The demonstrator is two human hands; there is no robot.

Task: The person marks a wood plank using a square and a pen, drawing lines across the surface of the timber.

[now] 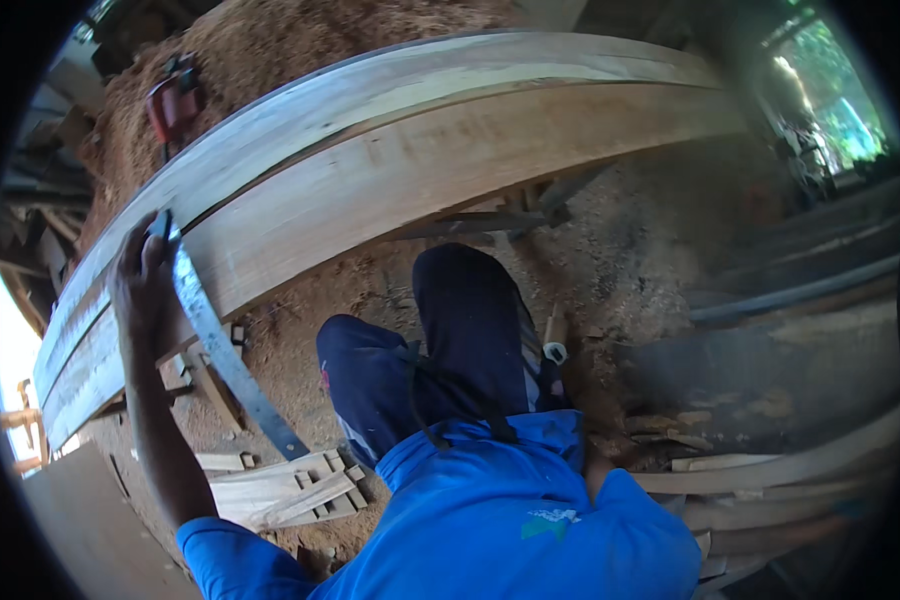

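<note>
My left hand (pixel 141 274) grips the dark end of a try square, whose long flat metal blade (pixel 229 356) reaches down past the near edge of the planks. The hand rests on two long wooden planks that lie side by side, a pale far plank (pixel 390 86) and a browner near plank (pixel 360 180), with a dark gap between them. The dark end of the tool sits at that gap. My right hand is out of view; the right arm goes down beside my body, behind the blue shirt.
Beyond the planks a red clamp or tool (pixel 174 112) stands against a sawdust heap (pixel 270 60). Wood offcuts (pixel 307 495) lie at lower left. A white-ended cylindrical object (pixel 556 352) is beside my right knee. Stacked boards (pixel 780 472) fill the right side.
</note>
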